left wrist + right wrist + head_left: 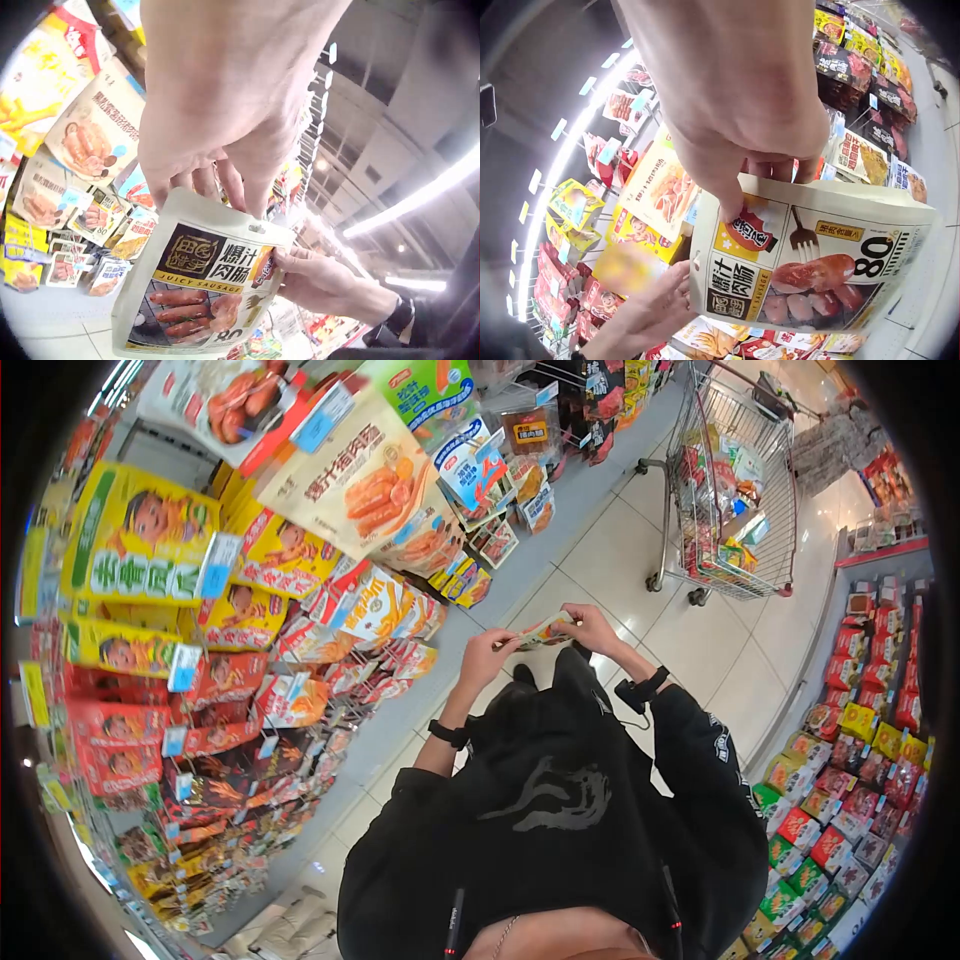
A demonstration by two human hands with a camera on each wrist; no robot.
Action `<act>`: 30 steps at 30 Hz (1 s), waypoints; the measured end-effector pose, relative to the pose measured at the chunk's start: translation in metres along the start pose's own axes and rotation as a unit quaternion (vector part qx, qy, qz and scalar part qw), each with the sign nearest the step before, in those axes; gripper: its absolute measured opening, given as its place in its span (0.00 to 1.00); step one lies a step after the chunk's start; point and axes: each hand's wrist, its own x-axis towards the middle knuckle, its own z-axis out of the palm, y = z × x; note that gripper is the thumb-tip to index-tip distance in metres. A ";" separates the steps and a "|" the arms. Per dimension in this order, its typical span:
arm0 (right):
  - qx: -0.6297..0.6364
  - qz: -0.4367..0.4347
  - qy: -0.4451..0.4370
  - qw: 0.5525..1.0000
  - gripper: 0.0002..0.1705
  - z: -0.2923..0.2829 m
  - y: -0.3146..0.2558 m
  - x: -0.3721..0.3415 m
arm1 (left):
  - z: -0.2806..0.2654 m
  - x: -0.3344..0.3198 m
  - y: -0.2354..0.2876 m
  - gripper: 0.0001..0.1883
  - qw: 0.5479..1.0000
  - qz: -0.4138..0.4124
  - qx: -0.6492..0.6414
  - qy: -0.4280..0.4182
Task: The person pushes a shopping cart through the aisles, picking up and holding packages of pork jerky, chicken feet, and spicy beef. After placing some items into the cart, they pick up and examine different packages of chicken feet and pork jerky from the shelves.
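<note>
A cream pouch of sausages [545, 631] is held in front of the person's body, with one hand at either side. My left hand [487, 660] pinches one edge of it; in the left wrist view this hand [217, 97] has its fingers partly hidden behind the pouch's top. My right hand [592, 630] grips the other side. Seen from the right wrist, the right hand [739, 90] has its thumb on the pouch's printed front [810, 262] and the other fingers behind, while the left hand [649, 311] is at the near edge.
Racks of hanging snack pouches [365, 480] with price tags line the left. A shopping cart [735, 490] holding several packages stands on the tiled floor [590, 550] ahead. Along the right runs a display of small packs [840, 800].
</note>
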 end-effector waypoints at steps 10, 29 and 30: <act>-0.233 -0.138 -0.185 0.945 0.11 -0.080 0.046 0.127 | 0.042 0.120 0.010 0.07 0.981 0.049 0.184 0.024; -0.427 -0.231 -0.181 0.855 0.07 -0.106 0.221 0.425 | 0.052 0.047 -0.006 0.22 0.798 -0.557 -0.144 0.180; -0.414 -0.230 -0.177 0.863 0.07 -0.109 0.214 0.432 | 0.052 0.045 -0.002 0.22 0.790 -0.557 -0.160 0.198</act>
